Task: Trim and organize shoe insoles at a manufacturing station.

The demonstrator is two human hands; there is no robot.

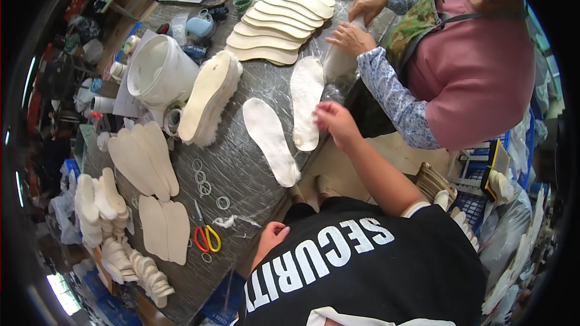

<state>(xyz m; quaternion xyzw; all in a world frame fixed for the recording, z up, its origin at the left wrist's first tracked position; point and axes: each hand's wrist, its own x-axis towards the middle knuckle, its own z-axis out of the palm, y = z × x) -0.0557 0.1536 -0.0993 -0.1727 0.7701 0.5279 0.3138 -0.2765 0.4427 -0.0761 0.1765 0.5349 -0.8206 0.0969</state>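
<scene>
My right hand (339, 125) is over the table's front edge, its fingers drawn together by the right side of a fleecy white insole (307, 99). Whether the fingertips touch that insole or pinch something small is unclear. A second white insole (266, 133) lies flat to its left, with its narrow end toward me. Close to the table edge, my left hand (272, 238) is loosely curled, with nothing visible in it. Scissors (207, 238) with one red and one yellow handle lie to the left of that hand.
Opposite on the right, a co-worker's hands (356, 33) press on a pale piece. Fanned insoles (284, 18) lie behind; a fleecy stack (208, 99) stands beside a white bucket (160, 72). Rubber bands (202, 184) and beige insoles (145, 157) are at left.
</scene>
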